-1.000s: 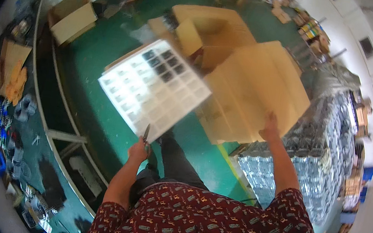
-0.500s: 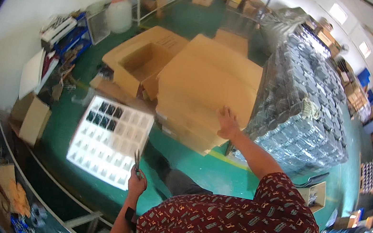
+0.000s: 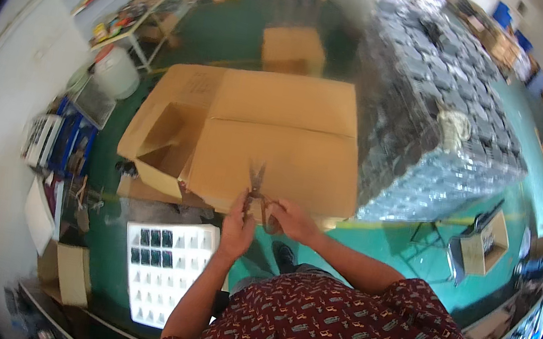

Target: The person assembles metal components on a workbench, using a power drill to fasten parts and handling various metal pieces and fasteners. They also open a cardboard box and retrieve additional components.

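Observation:
A pair of scissors (image 3: 256, 180) is between my two hands, its blades spread and pointing away from me over the large cardboard box (image 3: 282, 146). My left hand (image 3: 239, 229) is closed around one side of the handles. My right hand (image 3: 290, 220) grips the handle loop on the other side. Flat brown cardboard with a crease across it forms the top of that box. Against its left side stands an open carton (image 3: 175, 134), its inside visible. A white tray (image 3: 180, 289) with rows of pockets lies near my left forearm, several pockets holding black pieces.
To the right rises a tall stack of grey parts in clear wrap (image 3: 429, 151). Another carton (image 3: 294, 48) sits on the green floor beyond the box. A chair with an open box (image 3: 485, 243) is at the right. Blue crates (image 3: 72, 140) line the left wall.
My right hand has left the box top and come to the scissors. My left hand has carried them from beside the tray to over the box's near edge. The view has shifted.

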`<move>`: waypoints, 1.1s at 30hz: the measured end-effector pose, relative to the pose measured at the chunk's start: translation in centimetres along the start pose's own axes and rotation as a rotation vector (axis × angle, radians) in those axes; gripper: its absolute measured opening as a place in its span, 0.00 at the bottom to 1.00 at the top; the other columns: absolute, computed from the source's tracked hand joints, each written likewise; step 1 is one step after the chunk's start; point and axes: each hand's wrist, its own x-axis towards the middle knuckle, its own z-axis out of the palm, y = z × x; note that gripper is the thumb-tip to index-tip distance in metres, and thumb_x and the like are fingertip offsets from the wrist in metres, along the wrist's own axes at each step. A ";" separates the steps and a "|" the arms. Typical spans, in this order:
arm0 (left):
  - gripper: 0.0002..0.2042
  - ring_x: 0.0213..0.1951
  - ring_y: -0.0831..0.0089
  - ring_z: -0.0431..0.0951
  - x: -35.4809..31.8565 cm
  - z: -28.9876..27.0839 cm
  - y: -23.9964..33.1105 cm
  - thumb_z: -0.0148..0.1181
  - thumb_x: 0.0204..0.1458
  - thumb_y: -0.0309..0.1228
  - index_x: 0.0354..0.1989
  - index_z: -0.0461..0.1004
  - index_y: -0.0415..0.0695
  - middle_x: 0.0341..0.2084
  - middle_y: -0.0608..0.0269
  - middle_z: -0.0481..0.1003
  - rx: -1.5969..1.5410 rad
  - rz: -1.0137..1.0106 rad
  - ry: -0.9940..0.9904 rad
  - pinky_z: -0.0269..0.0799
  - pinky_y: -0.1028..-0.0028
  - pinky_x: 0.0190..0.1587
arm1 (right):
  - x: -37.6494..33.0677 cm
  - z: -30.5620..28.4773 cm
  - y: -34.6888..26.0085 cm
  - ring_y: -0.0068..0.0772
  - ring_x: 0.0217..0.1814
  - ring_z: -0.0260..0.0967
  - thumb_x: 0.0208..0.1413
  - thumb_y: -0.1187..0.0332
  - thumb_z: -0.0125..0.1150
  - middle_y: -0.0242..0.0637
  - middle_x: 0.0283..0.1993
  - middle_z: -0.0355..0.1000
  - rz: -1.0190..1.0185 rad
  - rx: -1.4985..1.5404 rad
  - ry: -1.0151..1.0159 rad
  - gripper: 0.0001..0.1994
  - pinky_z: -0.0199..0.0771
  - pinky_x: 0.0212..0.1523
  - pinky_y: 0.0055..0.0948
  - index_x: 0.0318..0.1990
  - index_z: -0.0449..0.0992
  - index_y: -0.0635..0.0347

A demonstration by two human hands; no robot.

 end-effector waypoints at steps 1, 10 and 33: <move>0.29 0.53 0.43 0.75 1.7 -0.8 -1.2 0.56 0.51 0.22 0.65 0.63 0.37 0.54 0.38 0.71 0.176 0.036 -0.044 0.72 0.58 0.56 | 0.7 -0.6 -1.3 0.22 0.26 0.66 0.68 0.57 0.53 0.30 0.28 0.71 0.078 0.078 0.006 0.16 0.65 0.25 0.28 0.37 0.75 0.62; 0.17 0.45 0.53 0.76 17.8 0.6 2.6 0.65 0.51 0.30 0.50 0.74 0.48 0.45 0.54 0.74 0.644 0.719 -0.164 0.70 0.57 0.50 | 4.7 -3.1 -7.9 0.20 0.26 0.67 0.68 0.57 0.53 0.27 0.27 0.71 0.343 0.709 0.252 0.13 0.61 0.20 0.23 0.36 0.76 0.55; 0.16 0.44 0.43 0.80 33.7 22.3 8.4 0.50 0.65 0.40 0.44 0.76 0.39 0.39 0.43 0.80 1.007 0.507 -0.990 0.74 0.49 0.46 | 3.3 -8.8 0.5 0.52 0.82 0.34 0.55 0.43 0.60 0.46 0.79 0.44 -0.014 -1.145 0.743 0.41 0.28 0.77 0.63 0.72 0.58 0.52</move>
